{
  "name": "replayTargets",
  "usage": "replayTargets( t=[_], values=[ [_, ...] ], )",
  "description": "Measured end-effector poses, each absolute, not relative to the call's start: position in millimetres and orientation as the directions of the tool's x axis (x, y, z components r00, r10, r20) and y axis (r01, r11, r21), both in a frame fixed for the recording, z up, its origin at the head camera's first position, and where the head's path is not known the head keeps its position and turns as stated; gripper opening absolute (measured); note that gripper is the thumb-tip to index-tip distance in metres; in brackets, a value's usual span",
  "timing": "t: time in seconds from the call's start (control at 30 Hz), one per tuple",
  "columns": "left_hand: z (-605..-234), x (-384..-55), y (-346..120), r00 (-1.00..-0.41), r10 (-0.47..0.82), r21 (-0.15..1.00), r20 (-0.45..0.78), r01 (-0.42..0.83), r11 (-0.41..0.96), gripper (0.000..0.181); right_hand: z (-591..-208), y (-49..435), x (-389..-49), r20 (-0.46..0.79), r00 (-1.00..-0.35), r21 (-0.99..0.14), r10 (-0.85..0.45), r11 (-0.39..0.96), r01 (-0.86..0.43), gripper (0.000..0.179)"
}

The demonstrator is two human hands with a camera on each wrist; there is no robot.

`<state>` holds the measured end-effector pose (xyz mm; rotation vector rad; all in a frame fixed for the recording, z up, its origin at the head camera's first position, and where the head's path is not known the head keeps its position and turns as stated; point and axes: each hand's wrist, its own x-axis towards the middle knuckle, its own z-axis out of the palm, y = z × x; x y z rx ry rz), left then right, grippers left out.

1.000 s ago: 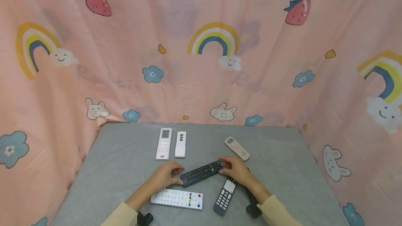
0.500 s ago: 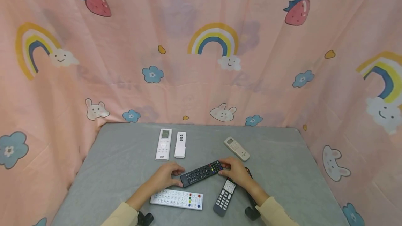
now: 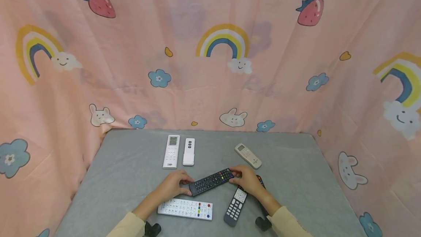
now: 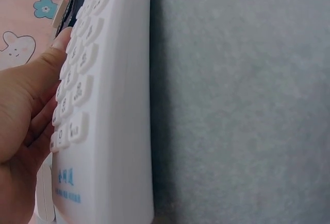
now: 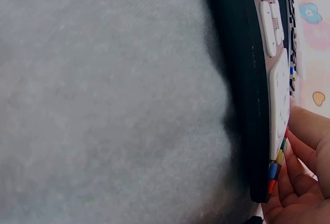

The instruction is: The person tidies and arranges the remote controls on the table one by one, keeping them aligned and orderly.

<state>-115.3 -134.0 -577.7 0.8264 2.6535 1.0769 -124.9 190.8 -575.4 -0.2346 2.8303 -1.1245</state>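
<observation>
Apparently positioning the black remote (image 3: 210, 182), left hand (image 3: 172, 185) and right hand (image 3: 248, 179), half-curled, pinch its 8 and 2 o'clock ends; the next move probably calls for matched pressure.

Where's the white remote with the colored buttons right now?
In the head view, the white colored-button remote lies on the gray tabletop, slightly left of center, just below the left hand and left of the white-buttoned dark remote.
</observation>
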Motion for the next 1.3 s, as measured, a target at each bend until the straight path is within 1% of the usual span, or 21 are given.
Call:
replayTargets(
  t=[0.53,0.9,1.0,1.1,1.2,1.3],
  values=[
    [-581.0,-116.7,-134.0,-0.84,0.541,0.673,0.043,0.424,0.606,0.039,-581.2,189.2,-124.4,-0.011,-0.988,-0.698,-0.155,0.709,-0.104,0.04],
    [-582.4,-117.8,-134.5,-0.835,0.545,0.703,0.081,0.435,0.562,0.038,-579.0,190.7,-124.3,-0.006,-0.991,-0.744,-0.134,0.662,-0.085,0.041],
    [-580.3,-117.4,-134.5,-0.839,0.536,0.728,0.09,0.423,0.539,0.039,-573.2,193.1,-126.6,-0.03,-0.99,-0.773,-0.135,0.631,-0.062,0.041],
    [-576.3,-116.4,-133.7,-0.847,0.517,0.755,0.119,0.415,0.507,0.042,-565.4,195.1,-131.2,-0.021,-0.991,-0.811,-0.129,0.583,-0.058,0.041],
    [-573.3,-115.1,-131.6,-0.853,0.496,0.767,0.163,0.426,0.48,0.044,-558.8,196.4,-136.6,-0.007,-0.993,-0.851,-0.118,0.522,-0.056,0.04],
    [-574.0,-113.2,-128.6,-0.849,0.487,0.763,0.203,0.449,0.465,0.045,-555.3,197.4,-140.6,-0.02,-0.993,-0.877,-0.117,0.479,-0.038,0.04]
  ],
)
